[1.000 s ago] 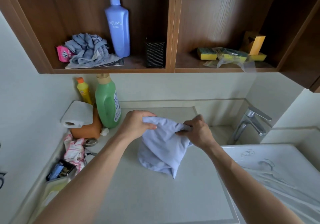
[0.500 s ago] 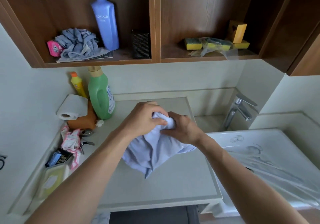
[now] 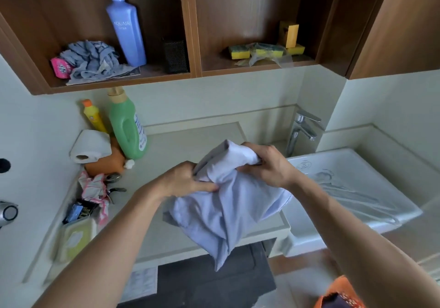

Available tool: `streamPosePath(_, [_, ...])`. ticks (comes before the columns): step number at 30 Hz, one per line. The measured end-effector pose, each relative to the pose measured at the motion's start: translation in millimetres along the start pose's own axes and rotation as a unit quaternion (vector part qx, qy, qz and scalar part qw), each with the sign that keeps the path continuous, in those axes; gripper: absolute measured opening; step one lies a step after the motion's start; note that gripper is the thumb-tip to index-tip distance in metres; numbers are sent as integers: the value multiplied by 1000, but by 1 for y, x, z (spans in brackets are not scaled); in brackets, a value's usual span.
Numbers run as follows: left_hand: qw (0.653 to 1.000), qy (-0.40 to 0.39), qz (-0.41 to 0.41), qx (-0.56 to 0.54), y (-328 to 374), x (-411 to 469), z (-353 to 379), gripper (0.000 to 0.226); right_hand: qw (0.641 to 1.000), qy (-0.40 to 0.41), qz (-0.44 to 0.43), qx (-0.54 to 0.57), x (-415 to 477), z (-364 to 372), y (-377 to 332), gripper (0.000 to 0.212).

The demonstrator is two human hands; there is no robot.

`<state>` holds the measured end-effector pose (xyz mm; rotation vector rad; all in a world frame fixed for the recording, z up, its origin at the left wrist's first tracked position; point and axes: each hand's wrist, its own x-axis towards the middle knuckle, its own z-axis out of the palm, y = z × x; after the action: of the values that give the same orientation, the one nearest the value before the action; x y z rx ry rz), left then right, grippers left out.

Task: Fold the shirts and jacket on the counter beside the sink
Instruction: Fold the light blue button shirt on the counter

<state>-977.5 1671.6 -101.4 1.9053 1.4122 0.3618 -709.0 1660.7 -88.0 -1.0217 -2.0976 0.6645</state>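
Gripping a pale lavender shirt (image 3: 228, 210) with both hands, the person holds it bunched above the surface (image 3: 185, 141) at the centre of the frame. The left hand (image 3: 188, 182) pinches a fold at the shirt's left side, its fingers curled into the cloth. The right hand (image 3: 267, 166), slightly higher and further right, is clamped round a rolled edge at the top. The hands are near each other, with the gathered top of the shirt between them. From there the shirt's long axis runs down toward the lower centre of the frame, and its tail hangs past the front edge of the surface. The sink (image 3: 357, 179) lies just right of the right hand. The shirt looks not yet folded. Laying it flat probably calls for drawing the hands apart and setting it back on the surface, toward the upper left.
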Motion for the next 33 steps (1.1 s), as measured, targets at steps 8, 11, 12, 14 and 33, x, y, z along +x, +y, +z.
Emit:
streamPosePath(8, [917,-189,6,-352,14,-37,60,48,987,94,74,-110,-97,-36,-32,24])
streamPosePath(11, [846,-254,-19,-469,28,-38,93,70,970,149,150,-124,-151,-62,-29,19])
streamPosePath(12, [814,-271,-25,-513,33,-36,104,79,961,177,177,-120,-169,-71,-28,23])
streamPosePath(14, [743,-295,-23,-601,48,-30,126,89,942,243,211,-93,-204,-88,-25,25])
streamPosePath(33, [909,-157,-52,-384,289,55,455,62,829,403,386,-13,-506,-226,120,15])
